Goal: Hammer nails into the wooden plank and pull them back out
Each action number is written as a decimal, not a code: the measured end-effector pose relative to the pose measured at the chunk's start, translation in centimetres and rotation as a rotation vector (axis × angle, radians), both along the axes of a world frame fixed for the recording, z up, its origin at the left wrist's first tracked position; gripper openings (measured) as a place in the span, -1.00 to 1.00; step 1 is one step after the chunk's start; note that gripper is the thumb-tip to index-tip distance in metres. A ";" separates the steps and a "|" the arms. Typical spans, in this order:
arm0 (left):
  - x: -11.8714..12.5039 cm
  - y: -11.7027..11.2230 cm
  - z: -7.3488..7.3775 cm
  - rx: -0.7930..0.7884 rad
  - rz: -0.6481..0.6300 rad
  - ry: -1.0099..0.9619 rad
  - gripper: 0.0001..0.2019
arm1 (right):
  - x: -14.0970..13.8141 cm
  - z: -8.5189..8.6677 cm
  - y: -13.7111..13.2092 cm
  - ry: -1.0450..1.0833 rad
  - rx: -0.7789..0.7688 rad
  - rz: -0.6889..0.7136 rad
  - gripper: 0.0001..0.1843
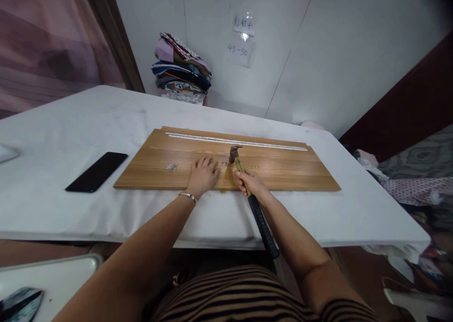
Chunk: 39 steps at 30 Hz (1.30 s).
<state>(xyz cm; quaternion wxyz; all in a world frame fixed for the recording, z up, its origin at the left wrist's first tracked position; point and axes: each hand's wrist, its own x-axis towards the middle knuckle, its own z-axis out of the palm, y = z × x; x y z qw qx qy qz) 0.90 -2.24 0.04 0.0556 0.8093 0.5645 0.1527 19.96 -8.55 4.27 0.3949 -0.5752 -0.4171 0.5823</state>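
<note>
Gripping a claw hammer (256, 210) by its yellowish shaft, the right hand (253, 185) is closed with fingers curled round it, just below the head; the head is dark, brown and rough as if rusted, and sits above the middle of the board (297, 171), contact not determinable; the lower handle is sleeved in black, ribbed material and slants back towards the person; the left hand (204, 175) lies palm down on the board, clasping nothing, fingers slightly spread, a silvery bracelet (188, 197) at the wrist; the board is flat, oblong and brown, with wood grain running lengthwise; a row of small dark marks (253, 166) shows near the hammer head; thin, shiny metal nails (171, 167) lie in a loose cluster left of the left hand; two narrow white strips (237, 141) run along the far edge; a smooth black phone (97, 172) lies beside the board on wrinkled white cloth (141, 213)
</note>
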 end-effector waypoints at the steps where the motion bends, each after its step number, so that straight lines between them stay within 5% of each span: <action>1: 0.0 0.0 0.0 0.001 -0.001 0.002 -0.52 | 0.0 0.0 0.0 -0.002 0.005 0.003 -0.71; 39: 0.1 0.0 0.0 0.021 0.008 0.022 -0.54 | 0.0 -0.4 -0.1 -0.003 0.032 0.007 -0.74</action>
